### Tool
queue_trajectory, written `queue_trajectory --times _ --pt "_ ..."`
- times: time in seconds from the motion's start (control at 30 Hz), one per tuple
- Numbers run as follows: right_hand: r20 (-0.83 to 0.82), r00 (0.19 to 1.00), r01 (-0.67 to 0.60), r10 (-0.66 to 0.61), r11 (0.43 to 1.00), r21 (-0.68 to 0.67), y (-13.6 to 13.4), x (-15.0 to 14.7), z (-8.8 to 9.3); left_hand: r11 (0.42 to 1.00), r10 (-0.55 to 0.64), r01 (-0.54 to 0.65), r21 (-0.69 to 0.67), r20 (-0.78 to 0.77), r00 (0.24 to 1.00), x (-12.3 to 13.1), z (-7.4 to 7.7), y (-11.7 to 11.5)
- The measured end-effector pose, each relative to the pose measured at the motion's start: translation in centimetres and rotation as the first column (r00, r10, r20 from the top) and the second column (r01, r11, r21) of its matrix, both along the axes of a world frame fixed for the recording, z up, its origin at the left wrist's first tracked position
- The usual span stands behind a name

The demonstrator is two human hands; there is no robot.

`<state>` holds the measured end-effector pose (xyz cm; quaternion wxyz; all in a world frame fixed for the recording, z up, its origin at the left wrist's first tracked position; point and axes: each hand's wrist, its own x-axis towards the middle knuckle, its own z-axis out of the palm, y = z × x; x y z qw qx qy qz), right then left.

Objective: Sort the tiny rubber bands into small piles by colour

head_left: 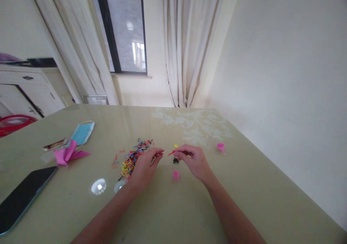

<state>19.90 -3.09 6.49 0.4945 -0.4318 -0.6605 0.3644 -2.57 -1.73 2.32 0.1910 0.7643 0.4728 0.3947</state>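
A loose pile of small multicoloured rubber bands [135,159] lies on the table, partly covered by my left hand [148,166]. That hand is closed, thumb and fingers drawn together at the tips; whether anything is between them is too small to make out. Across a narrow gap, my right hand [193,161] pinches a red rubber band [170,153] that sticks out toward the left. Below its fingers sits a small black cluster of bands [175,160], with a pink cluster [176,175] nearer me. A bit of yellow [175,146] shows just behind the right fingertips.
A pink cup-like piece [221,147] stands to the right. At left are a folded pink paper shape [67,154], a blue face mask [83,133] and a dark phone [25,197]. Light reflects off the glossy table [162,215]. A wall borders its right side.
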Motion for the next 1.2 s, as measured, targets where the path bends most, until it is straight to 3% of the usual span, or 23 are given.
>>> queue_trajectory --times 0.1,0.2,0.4,0.5,0.57,0.7,0.83,1.0,1.2 --pt "-0.128 0.992 -0.001 -0.003 1.0 -0.029 -0.1 0.8 1.0 0.992 0.13 -0.119 0.053 -0.332 0.934 -0.7 -0.5 0.3" --pt "-0.159 0.987 0.003 -0.01 0.999 -0.04 -0.4 1.0 1.6 0.982 0.182 -0.179 0.056 -0.528 0.829 -1.1 -0.6 0.3" --pt "-0.11 0.994 -0.008 0.002 0.999 -0.052 -0.4 1.8 1.9 0.99 0.126 -0.141 0.021 -0.595 0.794 -1.2 -0.2 0.4" --pt "0.041 0.998 -0.034 0.037 0.996 -0.088 0.0 3.4 2.0 0.986 0.162 -0.151 0.067 -0.572 0.804 -1.2 -0.4 0.6" --pt "0.218 0.975 -0.004 0.027 0.994 -0.106 0.4 5.0 1.9 0.982 0.189 -0.15 0.116 -0.532 0.826 -1.3 -0.8 0.8" --pt "0.518 0.854 0.133 -0.041 0.981 -0.142 1.3 7.6 0.6 0.975 0.191 -0.138 0.175 -0.342 0.92 -1.6 -1.2 1.3" --pt "0.514 0.858 0.13 -0.011 0.972 -0.196 1.9 8.6 -0.8 0.993 0.103 -0.101 0.062 -0.022 0.994 -1.3 -0.7 1.3" --pt "0.523 0.853 0.127 0.014 0.964 -0.233 2.1 9.2 -1.6 0.992 0.022 0.023 -0.123 0.351 0.936 -0.3 0.4 0.7" --pt "0.475 0.879 0.113 -0.03 0.983 -0.147 1.3 7.5 0.1 0.993 -0.014 0.071 -0.098 0.488 0.873 0.4 1.5 -0.4"
